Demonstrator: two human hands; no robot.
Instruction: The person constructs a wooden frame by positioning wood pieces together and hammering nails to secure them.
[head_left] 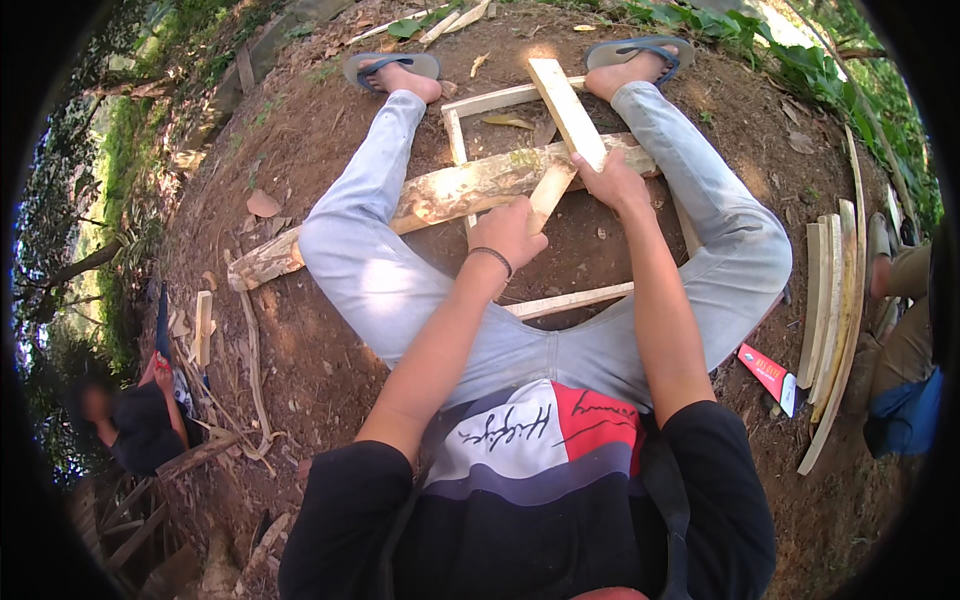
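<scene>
The left hand (508, 230) is closed in a fist round the lower end of a short stick (551, 195), which hides whatever part lies in the palm. The right hand (612, 180), at two o'clock from it, presses down on a flat slat (566, 112) where it crosses a thick log (450, 195); its fingers curl over the slat's edge, but how tightly cannot be made out. The stick's upper end meets the slat just beside the right hand. The log lies under both knees, its middle hidden by the left leg.

A frame (500, 100) of thin slats lies on the dirt between the legs; three of its sides show, the fourth covered by the right leg. Two sandalled feet sit at twelve o'clock. At three o'clock lies a bundle of about four curved strips (832, 300), with a red packet (765, 372) beside it. One person sits at eight o'clock, another is cut off at three o'clock.
</scene>
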